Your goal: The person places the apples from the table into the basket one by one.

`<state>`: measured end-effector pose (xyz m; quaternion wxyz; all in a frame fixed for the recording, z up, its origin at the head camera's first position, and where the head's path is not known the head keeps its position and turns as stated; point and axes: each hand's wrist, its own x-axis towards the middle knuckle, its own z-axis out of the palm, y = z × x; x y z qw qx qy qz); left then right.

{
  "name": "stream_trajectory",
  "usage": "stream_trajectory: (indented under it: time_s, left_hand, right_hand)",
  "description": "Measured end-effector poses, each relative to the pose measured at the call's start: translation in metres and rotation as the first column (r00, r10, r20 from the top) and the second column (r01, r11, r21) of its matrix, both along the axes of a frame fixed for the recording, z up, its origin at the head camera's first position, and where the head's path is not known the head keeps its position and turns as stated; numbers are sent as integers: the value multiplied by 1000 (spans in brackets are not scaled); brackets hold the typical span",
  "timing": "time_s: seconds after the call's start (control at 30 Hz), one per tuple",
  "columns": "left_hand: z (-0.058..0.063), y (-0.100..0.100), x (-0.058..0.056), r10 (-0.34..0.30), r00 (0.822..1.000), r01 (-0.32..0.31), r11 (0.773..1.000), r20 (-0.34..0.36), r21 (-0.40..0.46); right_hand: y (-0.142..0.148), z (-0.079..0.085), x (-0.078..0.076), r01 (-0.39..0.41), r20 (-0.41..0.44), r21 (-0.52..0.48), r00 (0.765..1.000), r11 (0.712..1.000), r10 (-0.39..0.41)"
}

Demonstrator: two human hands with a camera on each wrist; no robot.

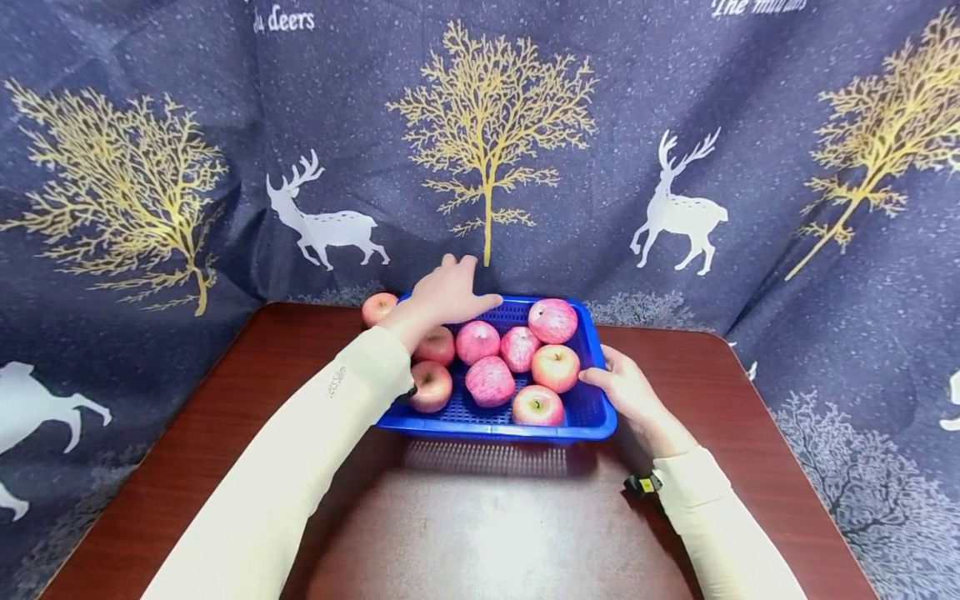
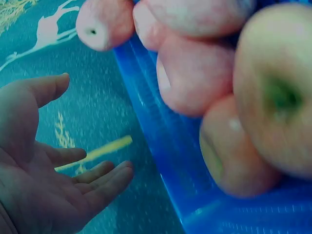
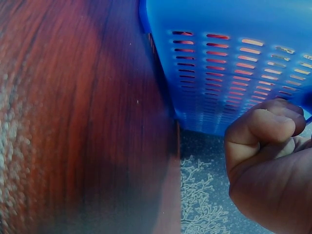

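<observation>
A blue plastic basket (image 1: 495, 431) with slotted walls holds several red and yellow apples (image 1: 491, 381). My left hand (image 1: 450, 293) hovers by the basket's back left rim, fingers spread and holding nothing. In the left wrist view, the left palm (image 2: 53, 180) faces the camera beside the rim, apart from the apples. My right hand (image 1: 628, 386) grips the basket's right side, thumb over the rim. Curled fingers of the right hand (image 3: 268, 141) show against the slotted wall in the right wrist view. Another apple (image 1: 380, 308) appears outside the back left corner, partly hidden by my left forearm.
The basket is on a dark red wooden table (image 1: 720, 400), towards its back edge. Behind hangs a dark blue cloth (image 1: 510, 242) printed with deer and trees. A black wrist device (image 1: 642, 485) is at my right cuff.
</observation>
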<state>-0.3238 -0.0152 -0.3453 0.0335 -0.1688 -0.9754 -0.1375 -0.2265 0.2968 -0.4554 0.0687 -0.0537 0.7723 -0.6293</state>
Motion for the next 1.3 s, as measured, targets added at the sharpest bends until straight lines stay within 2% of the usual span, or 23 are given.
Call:
stream_trajectory:
  time_s: [0.4,0.63,1.07,1.3]
  left_hand:
    - [4,-59,-9,60,997,-54,992,-46,117]
    - [3,-89,-12,96,992,-75,973,-87,216]
    - [-12,-127,-20,153,984,-130,966,-91,221]
    - [-26,-145,-24,181,979,-158,961,-88,227]
  right_hand:
    - [-1,1,1,-3,-1,-7,1000,1000,3]
    - [-2,2,2,-10,0,-14,1000,1000,10]
    - [-2,3,3,-4,-3,-13,1000,1000,4]
    - [-3,3,2,-6,-8,-19,1000,1000,6]
